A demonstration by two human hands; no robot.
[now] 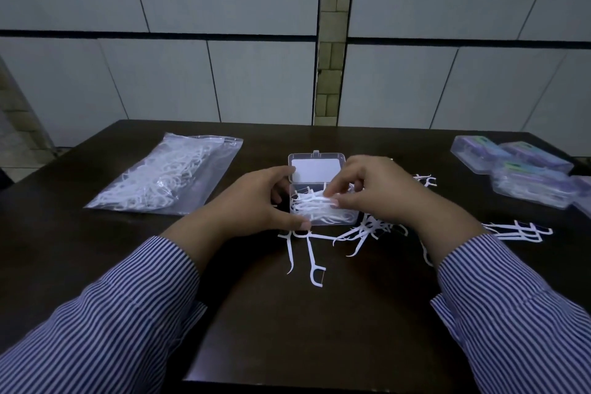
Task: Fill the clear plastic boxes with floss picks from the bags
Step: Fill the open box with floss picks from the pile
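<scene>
A clear plastic box (343,218) stands open at the table's middle, its lid (316,168) tilted back, with several white floss picks inside. My left hand (256,201) grips the box's left side, thumb along the front edge. My right hand (374,192) pinches a bunch of floss picks (315,200) over the box's opening. Loose floss picks (361,233) lie scattered in front of and to the right of the box. A clear zip bag of floss picks (166,176) lies to the left.
Several closed, filled plastic boxes (527,176) with purple and green labels are stacked at the far right. A small row of floss picks (521,230) lies near the right edge. The dark table (303,329) ends at a tiled wall behind.
</scene>
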